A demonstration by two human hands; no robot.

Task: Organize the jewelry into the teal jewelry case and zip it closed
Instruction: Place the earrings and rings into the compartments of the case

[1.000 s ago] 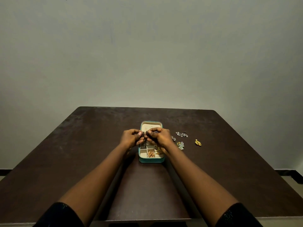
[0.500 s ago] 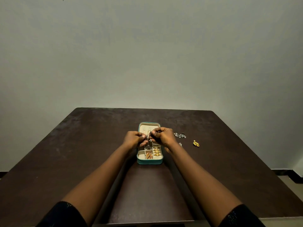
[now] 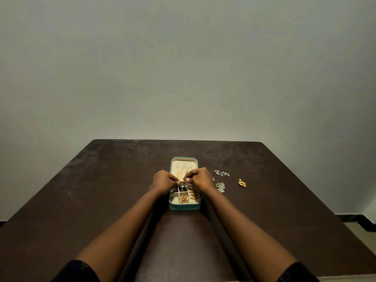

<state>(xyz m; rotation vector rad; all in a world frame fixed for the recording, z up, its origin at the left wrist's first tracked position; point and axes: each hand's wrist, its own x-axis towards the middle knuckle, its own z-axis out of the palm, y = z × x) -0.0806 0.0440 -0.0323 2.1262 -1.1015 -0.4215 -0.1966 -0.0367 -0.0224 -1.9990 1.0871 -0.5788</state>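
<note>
The teal jewelry case (image 3: 184,207) lies open in the middle of the table, its cream lid half holding thin gold chains (image 3: 181,171). Its compartments hold gold pieces (image 3: 183,199) and a dark piece (image 3: 181,188). My left hand (image 3: 162,181) and my right hand (image 3: 200,178) meet over the case's middle, fingertips pinched together on a small jewelry piece (image 3: 184,180) too small to identify. On the table to the right lie a silver cluster (image 3: 222,173), a green and silver piece (image 3: 220,186) and a gold piece (image 3: 242,183).
The dark brown table (image 3: 101,200) stands against a plain grey wall. Its far edge runs behind the case. A strip of floor and dark skirting shows at the lower right.
Both hands have stayed pinched together over the case. The view has tilted a little, and the right hand has shifted so the green and silver piece shows again.
</note>
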